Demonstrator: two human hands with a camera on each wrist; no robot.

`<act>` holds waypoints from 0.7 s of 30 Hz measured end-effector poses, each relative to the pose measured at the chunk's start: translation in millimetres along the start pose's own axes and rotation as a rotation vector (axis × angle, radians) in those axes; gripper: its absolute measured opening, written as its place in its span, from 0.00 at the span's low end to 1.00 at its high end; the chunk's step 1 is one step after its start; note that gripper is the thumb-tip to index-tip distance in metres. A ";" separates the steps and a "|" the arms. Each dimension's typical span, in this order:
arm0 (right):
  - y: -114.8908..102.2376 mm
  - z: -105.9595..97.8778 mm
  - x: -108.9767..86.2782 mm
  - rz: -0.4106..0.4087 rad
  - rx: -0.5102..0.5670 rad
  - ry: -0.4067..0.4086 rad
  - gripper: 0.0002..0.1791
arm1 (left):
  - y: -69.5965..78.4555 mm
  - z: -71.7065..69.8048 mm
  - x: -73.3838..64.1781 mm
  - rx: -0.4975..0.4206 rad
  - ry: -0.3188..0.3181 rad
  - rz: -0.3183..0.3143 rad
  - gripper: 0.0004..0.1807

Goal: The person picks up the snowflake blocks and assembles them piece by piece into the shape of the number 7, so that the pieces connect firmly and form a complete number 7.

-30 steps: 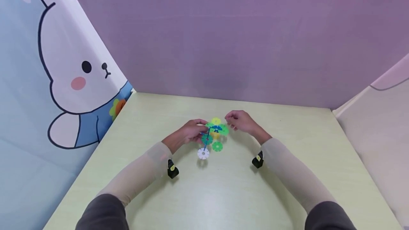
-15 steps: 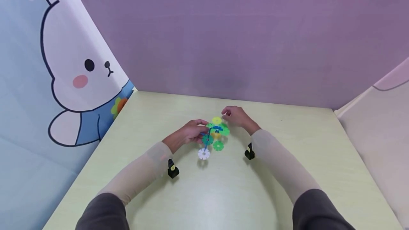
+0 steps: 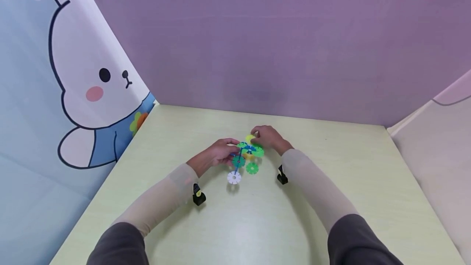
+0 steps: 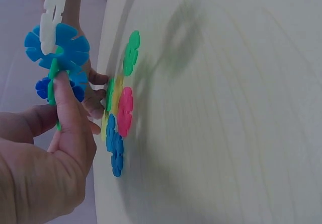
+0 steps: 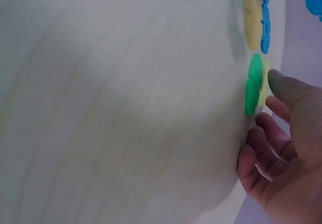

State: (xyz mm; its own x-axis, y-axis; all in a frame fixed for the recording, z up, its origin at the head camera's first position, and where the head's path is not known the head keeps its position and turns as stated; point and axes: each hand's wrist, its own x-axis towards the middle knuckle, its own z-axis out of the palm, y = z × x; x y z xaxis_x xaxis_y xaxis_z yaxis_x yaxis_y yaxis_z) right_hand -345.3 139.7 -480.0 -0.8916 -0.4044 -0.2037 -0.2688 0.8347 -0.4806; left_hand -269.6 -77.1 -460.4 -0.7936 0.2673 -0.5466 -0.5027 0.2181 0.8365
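Observation:
My left hand pinches a small assembly of slotted plastic discs just above the table. In the left wrist view, thumb and fingers hold its green disc edge-on; a blue disc, a white disc and a darker blue disc join to it. The white disc hangs towards the near side. My right hand reaches to a yellow disc at the back of the loose discs. Its thumb and forefinger are spread at that disc's edge, the other fingers loosely bent. Beside it lies a green disc.
More loose discs lie flat on the pale table: a green one, a pink one, an orange-yellow one and blue ones. A purple curtain stands behind the table, a rabbit-print cloth at left.
My right hand has moved left and in to the yellow disc, its fingers now overlapping it. The left hand and its disc assembly stay nearly still.

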 end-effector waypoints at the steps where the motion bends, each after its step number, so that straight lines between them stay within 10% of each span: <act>1: -0.6 0.5 -0.1 -0.003 -0.009 0.001 0.21 | 0.3 0.1 -0.4 0.002 0.001 -0.001 0.18; 21: 2.1 3.7 -1.8 0.091 0.028 0.036 0.18 | 1.9 2.5 0.2 0.010 -0.010 -0.001 0.18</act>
State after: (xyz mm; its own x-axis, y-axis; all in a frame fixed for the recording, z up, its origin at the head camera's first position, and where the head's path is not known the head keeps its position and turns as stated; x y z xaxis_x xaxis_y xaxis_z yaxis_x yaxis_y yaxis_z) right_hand -342.9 140.8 -483.8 -0.9244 -0.3132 -0.2177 -0.1758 0.8564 -0.4855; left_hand -269.8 -74.3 -459.0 -0.7898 0.2762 -0.5477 -0.4998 0.2278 0.8357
